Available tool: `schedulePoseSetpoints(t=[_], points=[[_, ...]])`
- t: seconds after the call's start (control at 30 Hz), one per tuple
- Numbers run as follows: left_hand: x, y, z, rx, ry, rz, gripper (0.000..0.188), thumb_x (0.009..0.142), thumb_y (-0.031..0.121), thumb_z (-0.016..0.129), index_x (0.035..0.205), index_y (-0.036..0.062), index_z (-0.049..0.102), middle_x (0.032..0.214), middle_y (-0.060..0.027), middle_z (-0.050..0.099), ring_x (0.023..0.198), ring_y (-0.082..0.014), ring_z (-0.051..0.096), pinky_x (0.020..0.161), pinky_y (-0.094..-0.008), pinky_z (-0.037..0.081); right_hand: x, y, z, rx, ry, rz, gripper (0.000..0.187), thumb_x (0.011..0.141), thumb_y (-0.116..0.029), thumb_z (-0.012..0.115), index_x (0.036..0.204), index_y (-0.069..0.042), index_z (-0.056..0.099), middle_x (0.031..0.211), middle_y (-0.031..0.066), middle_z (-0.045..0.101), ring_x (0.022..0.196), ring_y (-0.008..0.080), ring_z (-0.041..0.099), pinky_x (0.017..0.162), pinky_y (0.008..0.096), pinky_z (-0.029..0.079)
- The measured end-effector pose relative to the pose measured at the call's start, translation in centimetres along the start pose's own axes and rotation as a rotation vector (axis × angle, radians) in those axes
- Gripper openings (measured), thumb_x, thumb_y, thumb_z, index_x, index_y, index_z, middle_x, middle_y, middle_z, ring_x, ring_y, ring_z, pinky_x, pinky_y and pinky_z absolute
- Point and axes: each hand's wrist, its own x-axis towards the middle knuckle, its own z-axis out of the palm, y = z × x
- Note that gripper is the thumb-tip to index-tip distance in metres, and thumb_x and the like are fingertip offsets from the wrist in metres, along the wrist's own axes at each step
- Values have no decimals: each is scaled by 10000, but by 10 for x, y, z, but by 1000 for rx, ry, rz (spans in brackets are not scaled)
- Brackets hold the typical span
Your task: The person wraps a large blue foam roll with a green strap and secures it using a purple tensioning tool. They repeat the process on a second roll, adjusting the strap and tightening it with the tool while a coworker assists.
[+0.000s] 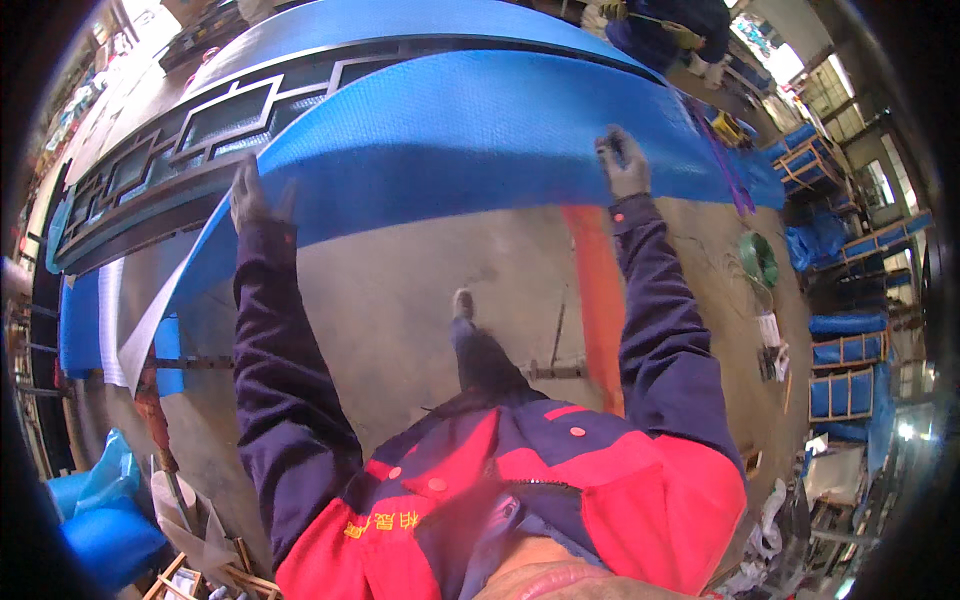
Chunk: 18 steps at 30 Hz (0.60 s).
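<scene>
Both hands (250, 195) (622, 165) on blue sheet's (470, 140) edge

A dark metal gate panel (215, 120) with lattice openings lies flat on the concrete floor (420, 290). An orange strap (600, 300) runs along the floor. A green wire coil (760, 258) sits to the right, near stacked blue-wrapped frames (845, 355). Crumpled blue plastic (100, 510) lies lower left. Another person (665, 30) works at the top.

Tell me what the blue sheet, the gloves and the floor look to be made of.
Blue sheet: seems a flexible plastic or foam wrap, matte, with a fine dotted texture, bending between both hands. Left hand and right hand wear grey gloves, probably knitted fabric. Floor: looks like bare concrete, grey, dull, stained.
</scene>
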Motion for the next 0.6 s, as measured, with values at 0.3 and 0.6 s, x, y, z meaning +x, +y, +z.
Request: schedulePoseSetpoints(t=[0.3,0.6], points=[[45,-89,40,-289,-372,-308,483,937,139,722,1390,42,587,1297,-167,635,1210,-294,606,1059,-409,466,256,61,64,-614,75,-614,619,886,-495,749,1336,-88,622,1347,182,627,1269,385,568,1093,457,446],[318,-153,83,33,-1039,-406,338,890,183,758,1199,105,645,979,-142,719,860,-226,688,770,-401,546,380,126,132,-359,58,-291,352,939,-315,718,728,-41,649,704,178,632,692,375,651,646,455,500]])
